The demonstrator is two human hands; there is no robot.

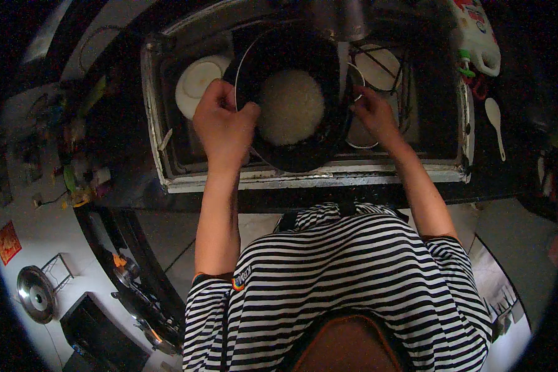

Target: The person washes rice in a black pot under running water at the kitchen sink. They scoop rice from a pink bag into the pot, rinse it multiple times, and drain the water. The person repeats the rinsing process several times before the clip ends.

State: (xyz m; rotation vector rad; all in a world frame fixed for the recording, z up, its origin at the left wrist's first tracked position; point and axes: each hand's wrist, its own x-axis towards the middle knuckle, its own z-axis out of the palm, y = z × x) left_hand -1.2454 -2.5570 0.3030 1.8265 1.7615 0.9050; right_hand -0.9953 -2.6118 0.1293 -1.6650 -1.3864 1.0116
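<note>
Black pan sits tilted in the sink under the tap, a round white patch of foam or milky water pooled in its middle, so washing looks midway, rinse not yet done. Left hand has its grip closed on the pan's left rim; right hand holds the right rim. White plate lies behind-left, detergent bottle and white spoon on the worktop at right.

A pan sits in the sink under the tap, a plate to its left, a bottle and spoon on the surface to the right.
</note>
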